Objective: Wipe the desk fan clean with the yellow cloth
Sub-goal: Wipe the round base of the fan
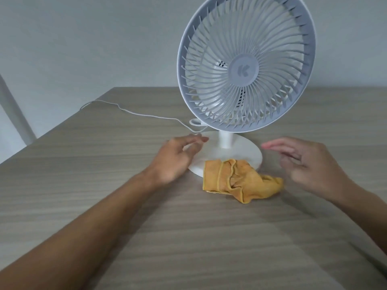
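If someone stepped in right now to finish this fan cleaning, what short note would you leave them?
Left hand: open, empty, by the left edge of the fan's base; whether it touches the base is unclear.
Right hand: open, empty, hovering to the right of the base.
Yellow cloth: crumpled on the table, one end draped over the base's front edge; neither hand holds it.
Desk fan: upright, head tilted back, its white cord trailing left across the table.
Done: cannot tell from this view whether any wiping has happened.
Left: pick up the cloth, wipe grille, stem and base.

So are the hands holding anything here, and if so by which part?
Nothing is held. The left hand and right hand hover open on either side of the fan base; the yellow cloth lies loose, partly on it.
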